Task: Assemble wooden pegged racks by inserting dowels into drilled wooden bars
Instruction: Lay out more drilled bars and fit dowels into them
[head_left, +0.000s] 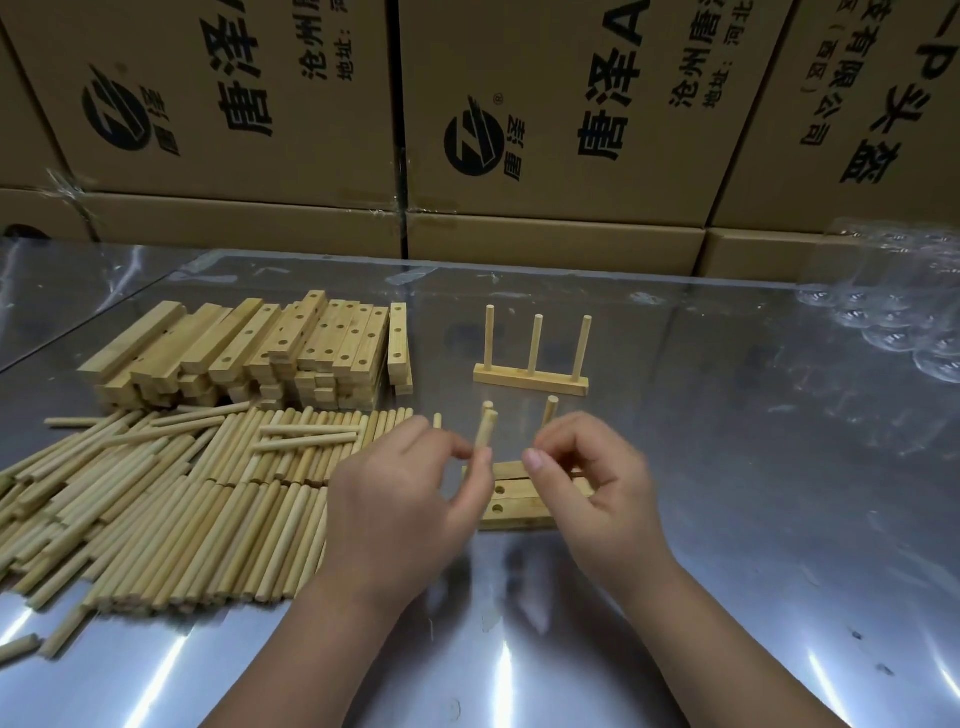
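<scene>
Left hand (405, 499), right hand (597, 483), fingers (535, 461) tight on dowels (485, 431) over drilled bars (511, 503); finished rack (530, 382) beyond, dowel heap (171, 509) leftward.

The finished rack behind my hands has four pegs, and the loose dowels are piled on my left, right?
No. The head view shows three pegs in the finished rack, not four. The loose dowels are indeed piled on the left.
</scene>
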